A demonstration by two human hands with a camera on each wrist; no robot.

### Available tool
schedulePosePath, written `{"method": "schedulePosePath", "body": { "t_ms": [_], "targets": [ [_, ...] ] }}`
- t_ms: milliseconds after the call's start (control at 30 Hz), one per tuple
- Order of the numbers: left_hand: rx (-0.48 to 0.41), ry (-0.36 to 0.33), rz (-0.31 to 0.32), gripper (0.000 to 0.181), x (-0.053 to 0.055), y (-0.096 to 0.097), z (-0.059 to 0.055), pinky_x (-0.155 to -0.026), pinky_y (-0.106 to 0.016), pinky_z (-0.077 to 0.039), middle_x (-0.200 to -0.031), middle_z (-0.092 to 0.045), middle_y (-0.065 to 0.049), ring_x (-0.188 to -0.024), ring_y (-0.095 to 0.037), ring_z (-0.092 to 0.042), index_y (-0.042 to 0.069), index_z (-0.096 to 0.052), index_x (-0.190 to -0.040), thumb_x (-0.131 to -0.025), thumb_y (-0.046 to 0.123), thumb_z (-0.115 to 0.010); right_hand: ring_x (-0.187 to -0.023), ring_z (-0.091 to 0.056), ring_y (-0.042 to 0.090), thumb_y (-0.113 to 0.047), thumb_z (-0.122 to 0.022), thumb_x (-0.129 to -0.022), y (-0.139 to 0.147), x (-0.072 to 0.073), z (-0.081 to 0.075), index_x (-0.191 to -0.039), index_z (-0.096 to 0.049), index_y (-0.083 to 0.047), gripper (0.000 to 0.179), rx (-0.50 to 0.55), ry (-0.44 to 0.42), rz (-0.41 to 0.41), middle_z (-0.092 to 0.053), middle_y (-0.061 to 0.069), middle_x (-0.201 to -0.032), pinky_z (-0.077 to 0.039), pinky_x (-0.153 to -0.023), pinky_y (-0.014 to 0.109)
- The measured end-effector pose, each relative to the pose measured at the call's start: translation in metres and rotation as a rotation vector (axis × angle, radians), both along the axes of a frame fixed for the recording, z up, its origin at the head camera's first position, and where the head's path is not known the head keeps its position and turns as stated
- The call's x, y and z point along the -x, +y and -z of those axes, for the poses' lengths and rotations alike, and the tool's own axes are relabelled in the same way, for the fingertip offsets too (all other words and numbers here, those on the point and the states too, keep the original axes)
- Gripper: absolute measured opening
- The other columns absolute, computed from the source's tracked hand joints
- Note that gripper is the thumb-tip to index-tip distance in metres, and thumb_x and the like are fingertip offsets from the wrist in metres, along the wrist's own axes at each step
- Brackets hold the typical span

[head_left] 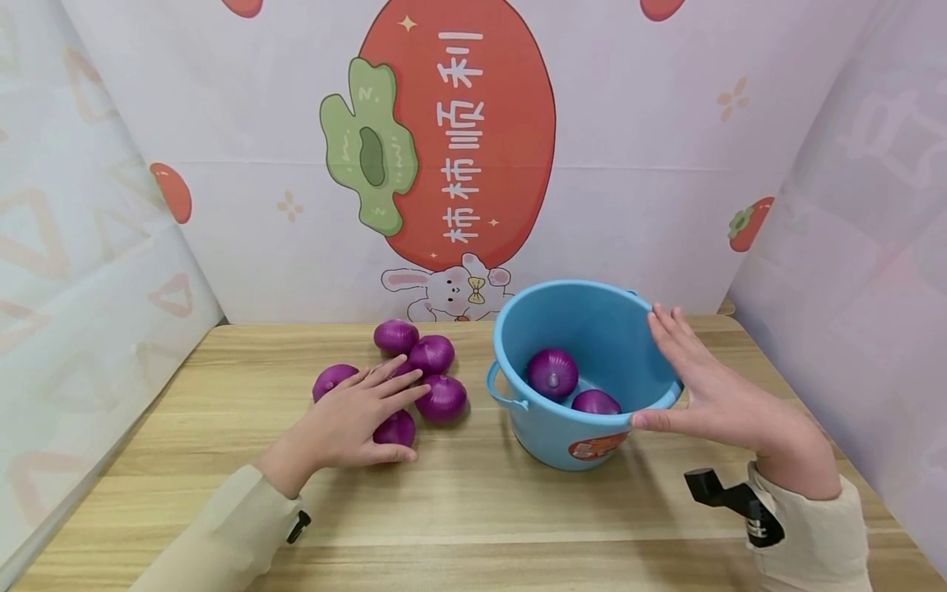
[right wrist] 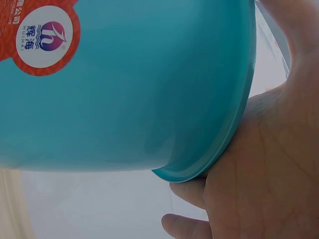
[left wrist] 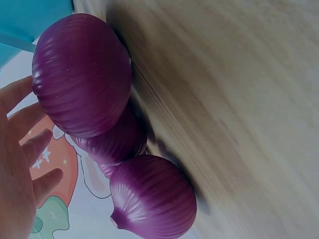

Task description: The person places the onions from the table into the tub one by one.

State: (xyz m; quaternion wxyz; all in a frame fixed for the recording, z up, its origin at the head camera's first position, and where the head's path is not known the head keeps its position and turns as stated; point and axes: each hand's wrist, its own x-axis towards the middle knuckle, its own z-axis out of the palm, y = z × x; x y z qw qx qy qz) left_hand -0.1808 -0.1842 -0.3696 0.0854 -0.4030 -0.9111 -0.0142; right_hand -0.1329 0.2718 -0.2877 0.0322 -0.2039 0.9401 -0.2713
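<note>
While the left grip [head_left: 349,418] partly hides onions [head_left: 444,400], it and the right grip [head_left: 709,396] splay.

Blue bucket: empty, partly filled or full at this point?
Partly filled: in the head view, two purple onions show inside the blue bucket, with much of its inner wall bare.

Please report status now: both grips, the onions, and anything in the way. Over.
Left grip open over onions on table. Right grip against bucket, at rim. Two onions visible inside. Handle on onion-facing side, possibly in the way.
</note>
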Motion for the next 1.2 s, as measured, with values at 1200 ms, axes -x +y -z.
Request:
{"method": "schedulePosePath", "body": {
  "t_ms": [1200],
  "targets": [
    [-0.028, -0.033, 0.019, 0.081, -0.002, -0.012, 0.014, -0.104, -0.062, -0.045, -0.14, -0.061, -0.005, -0.143, -0.033, -0.042, 0.014, -0.059, -0.136, -0.073, 0.061, -0.078, -0.154, 0.018, 0.034, -0.046, -0.08, -0.079, 0.0, 0.0, -0.001, -0.16, 0.007, -0.014, 0.123, -0.015, 0.0, 0.012, 0.013, 0.004, -0.168, -0.019, -0.104, 0.082]
  ]
}}
